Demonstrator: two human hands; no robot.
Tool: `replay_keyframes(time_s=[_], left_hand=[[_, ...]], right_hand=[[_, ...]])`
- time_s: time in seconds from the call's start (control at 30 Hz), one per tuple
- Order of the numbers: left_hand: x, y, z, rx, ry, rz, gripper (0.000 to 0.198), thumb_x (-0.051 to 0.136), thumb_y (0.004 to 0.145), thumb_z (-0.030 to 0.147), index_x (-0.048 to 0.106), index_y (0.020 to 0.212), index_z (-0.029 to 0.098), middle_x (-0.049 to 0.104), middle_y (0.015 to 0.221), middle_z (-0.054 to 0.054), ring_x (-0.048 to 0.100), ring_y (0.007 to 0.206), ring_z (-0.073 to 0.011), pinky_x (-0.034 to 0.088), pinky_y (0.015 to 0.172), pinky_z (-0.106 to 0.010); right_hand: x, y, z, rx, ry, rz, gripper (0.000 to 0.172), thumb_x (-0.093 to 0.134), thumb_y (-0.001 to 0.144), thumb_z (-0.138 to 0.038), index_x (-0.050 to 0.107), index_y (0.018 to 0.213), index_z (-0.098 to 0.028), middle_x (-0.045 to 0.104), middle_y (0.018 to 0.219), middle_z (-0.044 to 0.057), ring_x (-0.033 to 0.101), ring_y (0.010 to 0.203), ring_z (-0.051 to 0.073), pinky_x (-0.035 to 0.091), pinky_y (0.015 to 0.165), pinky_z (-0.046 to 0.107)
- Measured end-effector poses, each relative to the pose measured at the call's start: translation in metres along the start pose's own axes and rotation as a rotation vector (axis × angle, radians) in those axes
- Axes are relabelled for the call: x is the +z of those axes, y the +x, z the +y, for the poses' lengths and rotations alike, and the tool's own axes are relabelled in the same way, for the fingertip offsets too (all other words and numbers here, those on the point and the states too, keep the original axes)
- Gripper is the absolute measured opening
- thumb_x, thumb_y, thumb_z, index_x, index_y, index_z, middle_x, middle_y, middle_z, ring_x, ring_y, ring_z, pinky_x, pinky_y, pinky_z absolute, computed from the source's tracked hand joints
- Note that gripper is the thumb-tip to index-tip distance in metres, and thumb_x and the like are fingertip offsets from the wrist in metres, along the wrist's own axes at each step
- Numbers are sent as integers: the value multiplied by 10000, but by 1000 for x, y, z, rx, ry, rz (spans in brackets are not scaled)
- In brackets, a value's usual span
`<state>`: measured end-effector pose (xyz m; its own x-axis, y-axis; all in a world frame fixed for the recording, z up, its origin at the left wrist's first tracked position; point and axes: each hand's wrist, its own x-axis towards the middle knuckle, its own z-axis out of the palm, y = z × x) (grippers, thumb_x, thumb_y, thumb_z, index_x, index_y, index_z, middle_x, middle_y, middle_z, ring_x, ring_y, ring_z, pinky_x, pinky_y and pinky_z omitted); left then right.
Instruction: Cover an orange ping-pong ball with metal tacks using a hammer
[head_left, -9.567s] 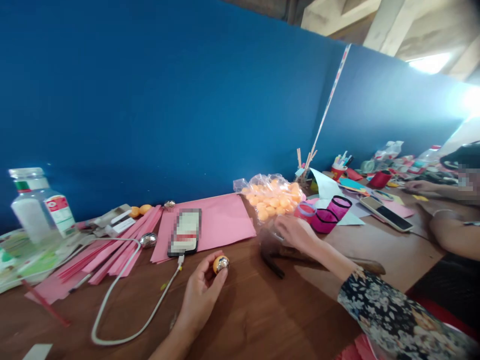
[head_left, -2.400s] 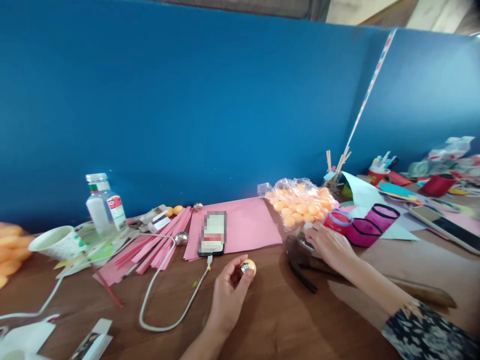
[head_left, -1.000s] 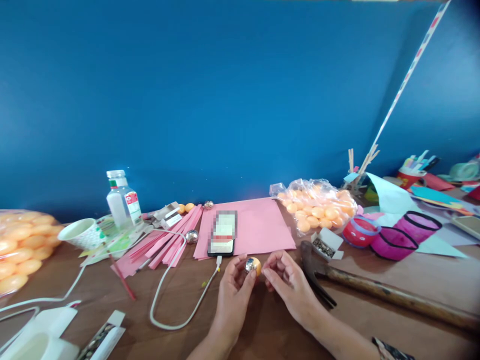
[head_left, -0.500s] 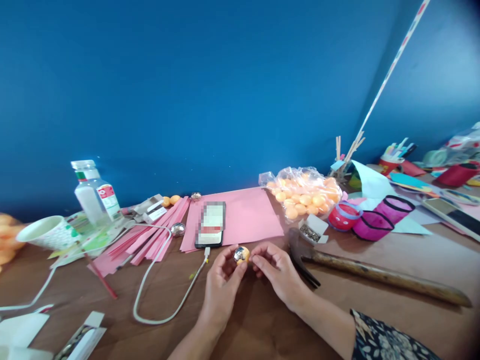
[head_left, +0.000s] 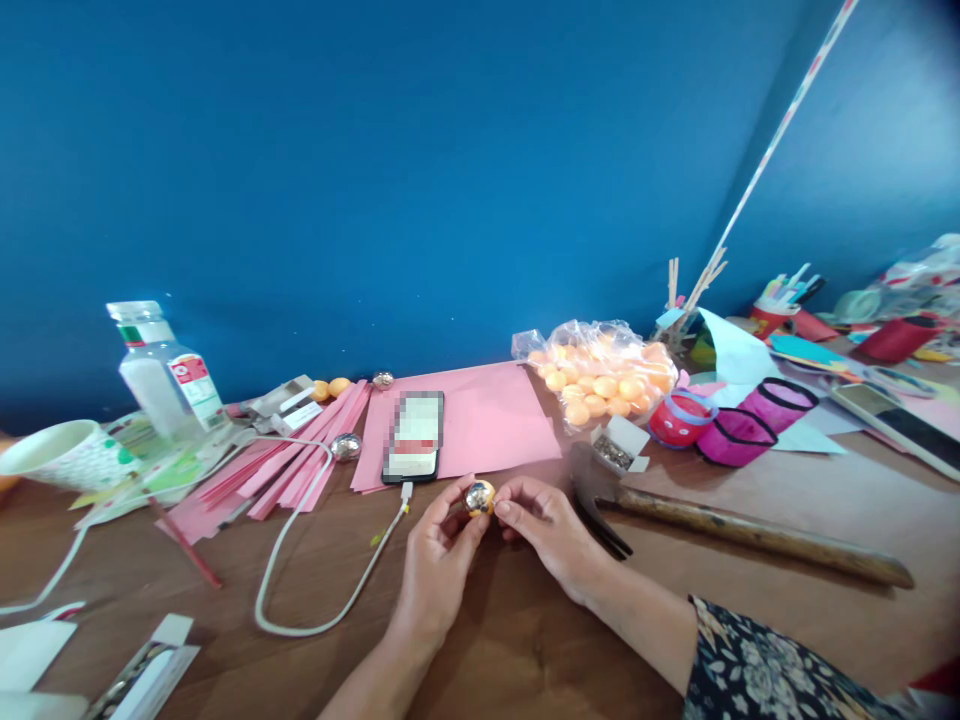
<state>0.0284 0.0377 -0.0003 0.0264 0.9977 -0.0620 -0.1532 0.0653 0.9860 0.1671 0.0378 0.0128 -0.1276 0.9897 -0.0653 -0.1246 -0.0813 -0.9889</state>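
Observation:
In the middle of the head view, my left hand (head_left: 437, 560) grips a small orange ball (head_left: 478, 497) between thumb and fingers. Much of the ball's visible side is shiny silver, with orange showing at its right and lower edge. My right hand (head_left: 544, 528) is closed in a pinch against the ball's right side; anything between those fingertips is too small to make out. Beyond the right hand lies a claw hammer (head_left: 720, 522). A small open box of metal tacks (head_left: 613, 452) stands behind the hammer's head.
Behind my hands, a phone (head_left: 415, 437) on a white cable lies on pink paper (head_left: 495, 415). A bag of orange balls (head_left: 600, 375) sits behind the tacks. Silver balls (head_left: 346, 447), a bottle (head_left: 166, 375) and a paper cup (head_left: 71, 455) are left; purple fabric cups (head_left: 739, 437) are right.
The view has shifted slightly, so things on the table sit a little further left and higher. Both hands keep nearly the same hold at the ball, which looks slightly turned.

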Motion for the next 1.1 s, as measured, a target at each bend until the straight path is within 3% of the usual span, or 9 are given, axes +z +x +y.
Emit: replay_keyframes(time_s=[1.1], left_hand=[[-1,0,1,12,-7,-9,396,646,692,237,581,1079,187,655,1073,-70,608,977,-218,468,849,-322]], right_hand=[[1,0,-2,25,-57,-9,228,619,744,-360,584,721,-136,539,624,-16,484,590,97,398,589,224]])
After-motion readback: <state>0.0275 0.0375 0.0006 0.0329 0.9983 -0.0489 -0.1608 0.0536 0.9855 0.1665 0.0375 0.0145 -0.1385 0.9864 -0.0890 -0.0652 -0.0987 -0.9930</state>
